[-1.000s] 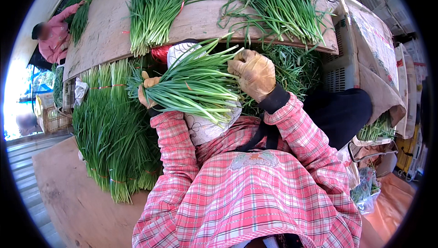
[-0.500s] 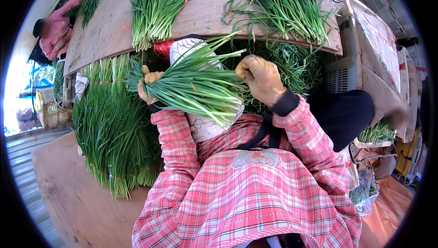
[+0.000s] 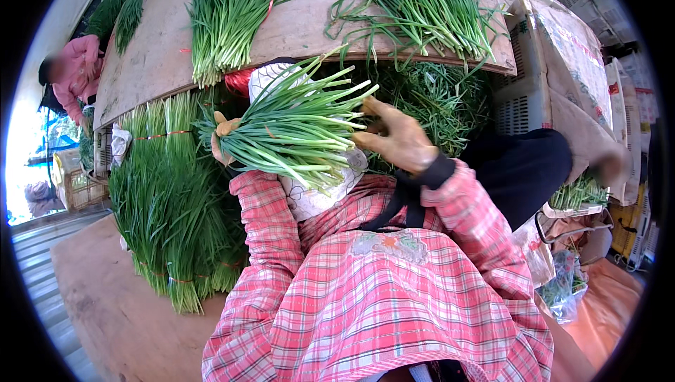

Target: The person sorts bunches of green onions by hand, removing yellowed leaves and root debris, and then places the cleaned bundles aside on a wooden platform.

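Chive bunch [image 3: 302, 129], its pale cut stems fanned toward the right, is held above the person's lap, just off the near edge of the counter [image 3: 151, 52]. At far left a co-worker in pink [image 3: 74, 66] sits beside the counter's left edge, with heaped greens [image 3: 129, 23] at its far left corner. A yellowish crate [image 3: 84, 189] stands below. Next come tied bundles [image 3: 172, 192], banded in red and piled beneath the counter's near left corner, their lower ends over a brown board [image 3: 105, 276].

Of the two gloved hands, the left hand [image 3: 225, 136] is closed around the leafy end of the chives, fingers folded over the top. A small red strip [image 3: 269, 131] shows among the leaves; under them lies a white cloth [image 3: 306, 196] with dark lines. Up on the counter, a sheaf [image 3: 242, 20] reaches the near edge, stems toward the person. The right hand [image 3: 401, 136] is partly open at the stem ends, thumb and fingers apart; whether it touches them I cannot tell. Loose leaves [image 3: 450, 108] heap behind it, below the near edge. A second sheaf [image 3: 422, 9] lies toward the counter's right edge, beside a pale basket [image 3: 517, 104].
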A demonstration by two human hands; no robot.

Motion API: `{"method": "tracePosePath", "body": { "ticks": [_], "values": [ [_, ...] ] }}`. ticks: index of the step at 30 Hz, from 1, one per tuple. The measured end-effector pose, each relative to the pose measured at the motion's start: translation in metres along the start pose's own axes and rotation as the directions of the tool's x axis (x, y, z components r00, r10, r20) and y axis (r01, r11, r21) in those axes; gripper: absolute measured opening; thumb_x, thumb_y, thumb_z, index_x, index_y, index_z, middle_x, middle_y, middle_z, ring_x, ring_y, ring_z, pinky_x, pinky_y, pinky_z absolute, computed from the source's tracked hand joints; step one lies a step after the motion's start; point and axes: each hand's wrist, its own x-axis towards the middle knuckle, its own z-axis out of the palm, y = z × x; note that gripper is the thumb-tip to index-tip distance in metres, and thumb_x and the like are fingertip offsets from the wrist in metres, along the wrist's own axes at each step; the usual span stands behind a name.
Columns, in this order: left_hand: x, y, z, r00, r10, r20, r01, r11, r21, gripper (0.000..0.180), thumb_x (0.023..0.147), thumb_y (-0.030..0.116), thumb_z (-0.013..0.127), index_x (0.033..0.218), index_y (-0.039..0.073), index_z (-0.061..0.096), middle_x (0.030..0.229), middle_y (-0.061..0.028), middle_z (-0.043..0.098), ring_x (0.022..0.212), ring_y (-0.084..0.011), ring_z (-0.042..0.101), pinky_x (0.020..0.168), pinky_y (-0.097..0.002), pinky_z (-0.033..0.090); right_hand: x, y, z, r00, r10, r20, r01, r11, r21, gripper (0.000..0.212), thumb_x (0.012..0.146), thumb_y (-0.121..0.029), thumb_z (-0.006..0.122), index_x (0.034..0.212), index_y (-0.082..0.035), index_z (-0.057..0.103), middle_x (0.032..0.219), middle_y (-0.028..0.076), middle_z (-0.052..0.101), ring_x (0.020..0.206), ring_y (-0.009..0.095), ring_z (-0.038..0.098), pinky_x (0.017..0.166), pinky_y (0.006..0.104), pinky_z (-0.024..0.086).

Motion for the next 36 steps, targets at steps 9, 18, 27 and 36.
{"method": "tracePosePath", "body": {
  "ticks": [9, 18, 27, 36],
  "values": [
    [-0.011, 0.01, -0.029, 0.997, -0.039, 0.071, 0.043, 0.998, -0.046, 0.037, 0.092, 0.048, 0.044, 0.095, 0.016, 0.063, 0.105, -0.0083, 0.061, 0.1, -0.0376, 0.056, 0.087, -0.0532, 0.042, -0.016, -0.014, -0.004, 0.977, 0.182, 0.107, -0.197, 0.967, 0.16, 0.016, 0.088, -0.011, 0.061, 0.093, 0.004, 0.063, 0.08, 0.008, 0.065, 0.07, 0.011, 0.058, 0.065, 0.0262, 0.049],
    [-0.008, 0.002, -0.011, 0.997, 0.055, 0.059, -0.059, 0.996, 0.062, 0.035, 0.096, 0.04, 0.038, 0.104, 0.014, 0.061, 0.107, -0.0038, 0.06, 0.102, -0.0387, 0.055, 0.086, -0.0595, 0.042, -0.027, 0.009, -0.07, 0.99, 0.081, 0.116, 0.024, 0.712, -0.702, 0.038, 0.082, -0.029, 0.067, 0.104, 0.001, 0.06, 0.1, 0.02, 0.064, 0.088, 0.029, 0.064, 0.075, 0.0359, 0.051],
    [-0.016, 0.02, -0.02, 0.989, 0.132, -0.06, -0.12, 0.978, 0.172, 0.036, 0.096, 0.045, 0.037, 0.102, 0.018, 0.06, 0.101, -0.0016, 0.059, 0.096, -0.0317, 0.055, 0.088, -0.0577, 0.039, -0.021, -0.013, 0.013, 0.99, -0.132, 0.043, 0.137, 0.982, -0.128, 0.022, 0.087, -0.021, 0.061, 0.09, 0.0, 0.064, 0.069, 0.022, 0.06, 0.062, 0.038, 0.059, 0.053, 0.0399, 0.047],
    [-0.011, 0.007, -0.008, 0.992, -0.11, -0.06, 0.109, 0.994, -0.017, 0.033, 0.094, 0.042, 0.04, 0.096, 0.019, 0.062, 0.09, 0.0011, 0.059, 0.091, -0.0258, 0.054, 0.095, -0.0559, 0.035, -0.053, 0.023, -0.113, 0.999, -0.017, -0.035, -0.01, 0.772, -0.636, 0.022, 0.082, -0.023, 0.066, 0.09, -0.003, 0.065, 0.076, 0.012, 0.064, 0.066, 0.028, 0.062, 0.059, 0.0379, 0.048]
  ]
}}
